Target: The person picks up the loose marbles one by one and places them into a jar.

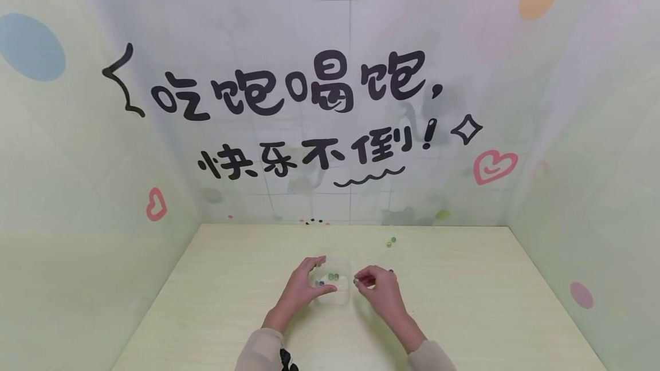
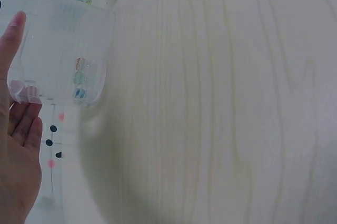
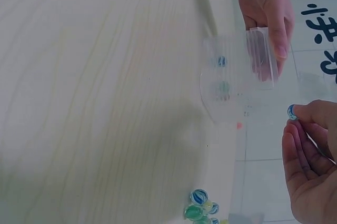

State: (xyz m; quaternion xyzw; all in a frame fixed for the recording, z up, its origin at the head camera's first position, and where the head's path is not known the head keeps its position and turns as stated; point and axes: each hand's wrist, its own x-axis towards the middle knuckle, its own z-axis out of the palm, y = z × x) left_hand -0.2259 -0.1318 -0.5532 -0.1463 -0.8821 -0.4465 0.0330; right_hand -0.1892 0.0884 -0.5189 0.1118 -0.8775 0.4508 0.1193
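A clear plastic container stands on the table with several glass marbles in it. My left hand holds it from the left, thumb on the near side and fingers on the far side. To the right of the container, close to its rim, my right hand pinches a blue-and-white marble between thumb and fingertips. Through the container's wall in the left wrist view, blue and green marbles show near the bottom.
Two loose marbles lie on the table toward the back wall. The right wrist view shows a cluster of blue and green marbles on the tabletop. Printed cloth walls enclose the table at the back and sides.
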